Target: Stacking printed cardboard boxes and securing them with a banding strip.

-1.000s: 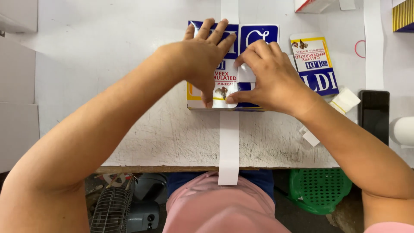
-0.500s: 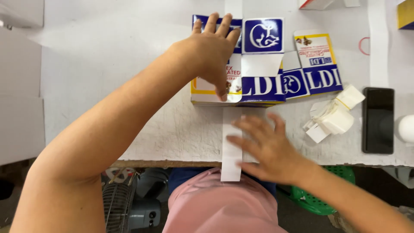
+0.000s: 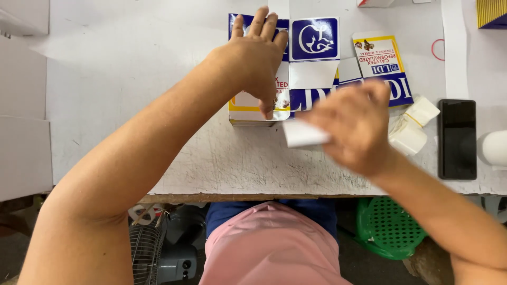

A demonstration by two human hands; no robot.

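We see the left hand (image 3: 257,58) spread flat, fingers extended, pressing on the stack of flattened blue-and-yellow cartons (image 3: 259,100) at the far side of the white bench (image 3: 132,95). The right hand (image 3: 355,126), blurred, is curled around one end of a white paper strip (image 3: 303,133) just in front of the stack. We cannot make out its fingertips, and it hides part of the unfolded carton (image 3: 380,63) beside the stack.
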